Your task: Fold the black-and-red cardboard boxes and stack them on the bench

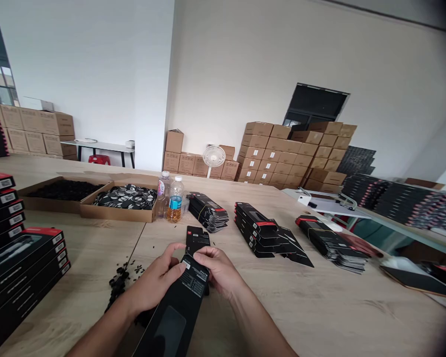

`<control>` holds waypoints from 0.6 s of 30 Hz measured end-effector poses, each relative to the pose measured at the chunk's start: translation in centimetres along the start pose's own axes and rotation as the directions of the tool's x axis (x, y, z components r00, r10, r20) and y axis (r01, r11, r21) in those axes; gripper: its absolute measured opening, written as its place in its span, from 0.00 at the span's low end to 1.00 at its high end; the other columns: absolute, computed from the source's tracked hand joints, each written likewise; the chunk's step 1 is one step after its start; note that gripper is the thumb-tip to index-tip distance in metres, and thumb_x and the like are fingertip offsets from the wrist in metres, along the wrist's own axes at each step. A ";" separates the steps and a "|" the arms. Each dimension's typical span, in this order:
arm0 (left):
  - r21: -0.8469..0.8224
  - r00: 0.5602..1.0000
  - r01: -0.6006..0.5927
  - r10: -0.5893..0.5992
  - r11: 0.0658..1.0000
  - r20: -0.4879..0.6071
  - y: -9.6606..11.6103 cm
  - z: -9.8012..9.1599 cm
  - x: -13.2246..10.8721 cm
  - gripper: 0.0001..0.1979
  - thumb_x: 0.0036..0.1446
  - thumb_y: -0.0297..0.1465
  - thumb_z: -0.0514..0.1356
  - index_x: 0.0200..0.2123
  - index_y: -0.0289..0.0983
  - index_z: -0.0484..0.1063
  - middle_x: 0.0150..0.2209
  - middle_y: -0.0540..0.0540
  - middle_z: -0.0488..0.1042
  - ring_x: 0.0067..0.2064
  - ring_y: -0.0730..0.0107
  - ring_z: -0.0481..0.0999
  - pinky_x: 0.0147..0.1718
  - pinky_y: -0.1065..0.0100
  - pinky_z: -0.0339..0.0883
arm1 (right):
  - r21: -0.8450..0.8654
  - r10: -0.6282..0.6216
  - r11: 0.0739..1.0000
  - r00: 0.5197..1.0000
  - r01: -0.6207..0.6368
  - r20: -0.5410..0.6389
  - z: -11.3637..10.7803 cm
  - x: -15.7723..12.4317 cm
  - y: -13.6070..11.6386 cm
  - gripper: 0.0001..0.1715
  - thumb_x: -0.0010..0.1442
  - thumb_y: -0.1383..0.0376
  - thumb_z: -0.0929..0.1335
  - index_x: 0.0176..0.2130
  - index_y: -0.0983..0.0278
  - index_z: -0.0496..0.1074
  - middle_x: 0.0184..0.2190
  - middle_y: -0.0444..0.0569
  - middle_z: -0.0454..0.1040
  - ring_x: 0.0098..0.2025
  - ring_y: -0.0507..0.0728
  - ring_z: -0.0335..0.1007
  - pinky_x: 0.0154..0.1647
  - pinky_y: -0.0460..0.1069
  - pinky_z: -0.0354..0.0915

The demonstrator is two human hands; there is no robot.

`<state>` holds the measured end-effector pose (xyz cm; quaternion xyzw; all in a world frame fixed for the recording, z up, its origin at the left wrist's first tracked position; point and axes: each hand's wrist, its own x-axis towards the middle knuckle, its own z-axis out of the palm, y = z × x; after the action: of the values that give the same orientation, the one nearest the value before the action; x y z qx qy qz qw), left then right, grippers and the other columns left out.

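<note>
A long black carton (184, 302) with printed text and a window lies between my hands, its far end raised toward the middle of the table. My left hand (159, 272) grips the carton's left edge, thumb on the printed face. From the other side my right hand (219, 267) pinches the far right corner, thumb on top. Just beyond, another flat black carton (197, 237) lies on the table, partly covered by my hands. Small black pieces (119, 282) are scattered left of my left wrist.
Finished-looking black boxes (26, 267) are stacked at the left. Cardboard trays (115, 214) hold small black parts and printed pieces. Two plastic bottles (174, 201) stand beside them. Banded flat cartons (208, 210), stacked boxes (256, 228) and another banded bundle (330, 243) lie toward the right.
</note>
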<state>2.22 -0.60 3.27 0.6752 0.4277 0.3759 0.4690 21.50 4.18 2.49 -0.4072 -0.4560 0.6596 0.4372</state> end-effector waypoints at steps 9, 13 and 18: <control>-0.088 0.999 -0.011 0.008 0.996 -0.034 -0.5 0.3 0.3 0.24 0.62 0.44 0.53 0.60 0.44 0.60 0.36 0.50 0.72 0.36 0.66 0.70 0.37 0.66 0.62 | -0.016 -0.080 0.997 0.996 0.079 -0.029 0.9 -0.6 -0.3 0.21 0.38 0.55 0.81 0.24 0.65 0.75 0.19 0.40 0.71 0.22 0.49 0.62 0.27 0.46 0.57; -0.218 0.997 -0.066 0.053 0.974 -0.065 -0.5 0.3 0.5 0.20 0.62 0.42 0.56 0.54 0.42 0.66 0.35 0.50 0.72 0.37 0.67 0.71 0.37 0.68 0.63 | 0.049 -0.057 0.997 0.998 0.058 -0.015 1.5 -1.0 -1.0 0.23 0.41 0.51 0.79 0.26 0.66 0.76 0.20 0.42 0.72 0.22 0.50 0.64 0.24 0.45 0.57; -0.320 0.985 -0.109 0.060 0.941 -0.159 -0.1 0.2 0.5 0.16 0.61 0.43 0.57 0.48 0.41 0.69 0.31 0.52 0.71 0.34 0.70 0.70 0.33 0.71 0.63 | 0.069 -0.114 0.991 0.993 0.114 -0.011 2.6 -1.1 -0.9 0.29 0.48 0.43 0.74 0.33 0.66 0.81 0.17 0.42 0.69 0.17 0.48 0.56 0.22 0.46 0.57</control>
<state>2.56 -0.18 3.19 0.5761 0.3630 0.5103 0.5253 19.61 2.66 4.15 -0.3674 -0.4539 0.6474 0.4897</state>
